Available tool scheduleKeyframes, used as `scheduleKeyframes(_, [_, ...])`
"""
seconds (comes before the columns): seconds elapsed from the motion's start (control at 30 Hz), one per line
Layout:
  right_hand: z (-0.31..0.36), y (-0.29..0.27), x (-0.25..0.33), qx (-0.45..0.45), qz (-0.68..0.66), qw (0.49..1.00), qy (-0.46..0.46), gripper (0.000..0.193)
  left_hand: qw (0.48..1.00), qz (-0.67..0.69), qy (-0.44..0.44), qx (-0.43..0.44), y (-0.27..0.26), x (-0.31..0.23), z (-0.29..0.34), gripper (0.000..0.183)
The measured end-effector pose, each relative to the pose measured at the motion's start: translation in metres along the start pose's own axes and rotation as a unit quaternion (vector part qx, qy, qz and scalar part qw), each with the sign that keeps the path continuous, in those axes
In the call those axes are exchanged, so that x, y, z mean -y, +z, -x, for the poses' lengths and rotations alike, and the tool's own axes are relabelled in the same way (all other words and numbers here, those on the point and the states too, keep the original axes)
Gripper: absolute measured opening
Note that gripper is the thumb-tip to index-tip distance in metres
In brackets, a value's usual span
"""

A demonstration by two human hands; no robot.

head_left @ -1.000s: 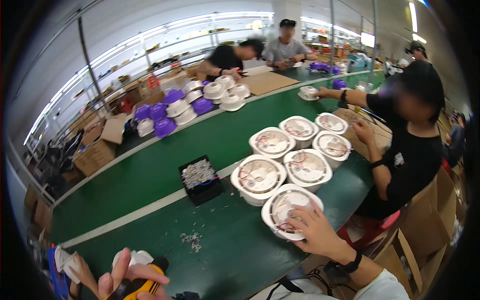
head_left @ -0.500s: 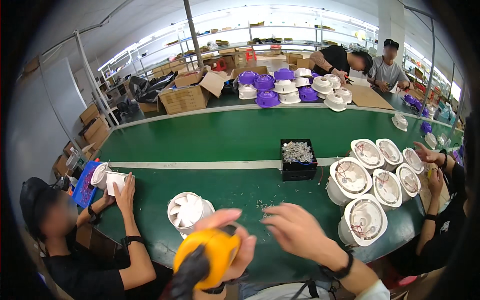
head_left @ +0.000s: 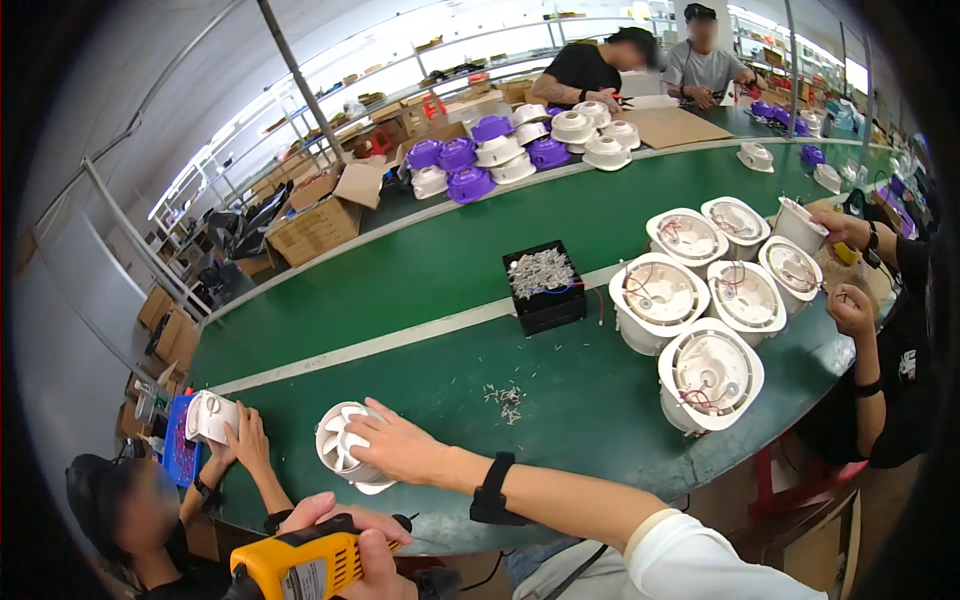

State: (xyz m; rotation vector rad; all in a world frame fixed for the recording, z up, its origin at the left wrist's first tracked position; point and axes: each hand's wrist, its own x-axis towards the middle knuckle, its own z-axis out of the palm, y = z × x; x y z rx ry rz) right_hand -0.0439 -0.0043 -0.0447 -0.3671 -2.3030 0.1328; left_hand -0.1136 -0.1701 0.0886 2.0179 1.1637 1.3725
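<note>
Low in the view, my left hand (head_left: 365, 550) is closed around a yellow power screwdriver (head_left: 300, 562), whose dark bit points right. My right arm stretches leftward across the table. My right hand (head_left: 405, 450) is over a white fan (head_left: 338, 437) in a round housing, its fingers curled onto the blades at the opening; some fingertips are hidden among them. A small pile of loose screws (head_left: 505, 400) lies on the green table, right of that hand. Behind the screws stands a black box (head_left: 548, 318) filled with small metal parts.
White fan housings (head_left: 712, 375) with red wires are grouped at right, where a co-worker's hands (head_left: 850, 305) work. At left, a person handles a white housing (head_left: 212, 418) beside a blue tray (head_left: 180, 455). Purple and white covers (head_left: 470, 185) are stacked along the far side.
My right hand has moved left from above the screws to the fan. The power screwdriver in my left hand has shifted down and left. A co-worker at right has tipped up a housing.
</note>
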Motion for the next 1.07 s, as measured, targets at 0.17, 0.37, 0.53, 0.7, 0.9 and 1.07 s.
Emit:
scheduleKeyframes(0.17, [-0.002, 0.012, -0.006, -0.022, -0.018, 0.999, 0.02, 0.026, 0.957, 0.107, 0.035, -0.266, 0.081, -0.012, -0.028, 0.049])
scheduleKeyframes(0.37, [0.011, -0.049, 0.0, -0.009, -0.188, 0.967, 0.169, 0.023, 0.958, 0.103, 0.065, -0.26, 0.085, -0.023, -0.032, 0.053])
scheduleKeyframes(0.53, [0.063, -0.15, 0.021, -0.086, -0.155, 0.968, 0.18, 0.022, 0.957, 0.193, 0.12, -0.183, 0.07, -0.023, -0.032, 0.047])
scheduleKeyframes(0.7, [0.144, -0.217, 0.038, -0.026, -0.077, 0.974, 0.213, 0.023, 0.951, 0.181, 0.026, -0.251, 0.092, -0.028, -0.061, 0.053])
scheduleKeyframes(0.9, [0.195, -0.219, 0.038, 0.011, 0.008, 0.968, 0.249, 0.023, 0.928, 0.349, -0.018, -0.127, 0.114, -0.005, -0.106, 0.053])
scheduleKeyframes(1.07, [0.193, -0.223, 0.031, -0.042, 0.006, 0.962, 0.269, 0.039, 0.935, 0.347, -0.012, -0.074, 0.124, 0.015, -0.118, 0.057])
